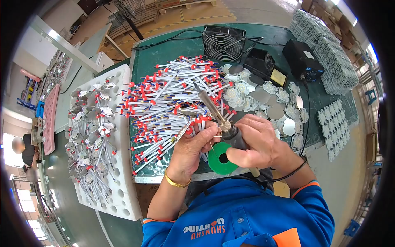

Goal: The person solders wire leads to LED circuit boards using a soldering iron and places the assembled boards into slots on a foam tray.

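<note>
My right hand [257, 142] is wrapped round a soldering iron [217, 113], its metal tip pointing up and left over the heap of wires. Close beside it, my left hand [191, 146] is closed in a pinch on a white wire [213, 136]. What else those fingers hold is partly hidden. A small circuit board [181, 132], seen nearly edge-on, lies against the left fingers. Below the hands is a green solder spool [217, 164], with a thin strand rising towards the left fingertips. White wires with red rings [164, 103] lie heaped just beyond.
Loose round boards [242, 96] lie right of the wires. Behind are a fan [223, 46], an iron stand [263, 66] and a black soldering station [302, 61]. Stacked board panels [325, 49] stand far right. A white foam tray [125, 201] holds wired boards at left. Another person [31, 150] is far left.
</note>
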Motion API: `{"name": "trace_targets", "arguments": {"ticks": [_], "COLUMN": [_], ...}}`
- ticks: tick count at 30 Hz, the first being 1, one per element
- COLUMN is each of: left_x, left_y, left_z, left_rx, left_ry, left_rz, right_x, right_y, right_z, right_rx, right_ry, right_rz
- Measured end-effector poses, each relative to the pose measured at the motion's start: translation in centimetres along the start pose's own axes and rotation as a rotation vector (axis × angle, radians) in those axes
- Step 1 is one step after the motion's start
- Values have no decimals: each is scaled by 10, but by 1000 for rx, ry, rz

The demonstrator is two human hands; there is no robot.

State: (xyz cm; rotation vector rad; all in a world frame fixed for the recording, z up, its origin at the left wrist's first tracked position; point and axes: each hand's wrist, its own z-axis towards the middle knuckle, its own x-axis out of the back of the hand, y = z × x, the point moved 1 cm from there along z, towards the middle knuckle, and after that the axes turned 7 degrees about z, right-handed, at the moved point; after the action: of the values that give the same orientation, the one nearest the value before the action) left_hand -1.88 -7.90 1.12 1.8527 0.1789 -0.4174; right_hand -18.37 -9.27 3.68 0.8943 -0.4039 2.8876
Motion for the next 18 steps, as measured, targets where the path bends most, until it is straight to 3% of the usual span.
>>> {"name": "trace_targets", "arguments": {"ticks": [1,3,4,5,7,11,18], "left_x": [0,9,13,14,15,10,9], "left_y": [0,-5,-5,-3,2,7,4], "left_z": [-1,2,3,2,-1,-4,-5], "left_rx": [-4,-26,-48,-44,-150,-252,-317], "left_ry": [24,-40,-102,-106,-76,20,126], "left_rz": [-5,4,10,16,97,199,159], "right_x": [2,9,9,8,8,10,9], "right_y": [0,3,3,4,8,8,14], "right_z": [-2,-11,-14,-12,-4,7,16], "right_rx": [-1,-217,-323,-327,-353,-441,-352], "right_ry": [3,-117,-55,-48,191,133,174], "right_rz": [-2,70,57,55,120,157,219]}}
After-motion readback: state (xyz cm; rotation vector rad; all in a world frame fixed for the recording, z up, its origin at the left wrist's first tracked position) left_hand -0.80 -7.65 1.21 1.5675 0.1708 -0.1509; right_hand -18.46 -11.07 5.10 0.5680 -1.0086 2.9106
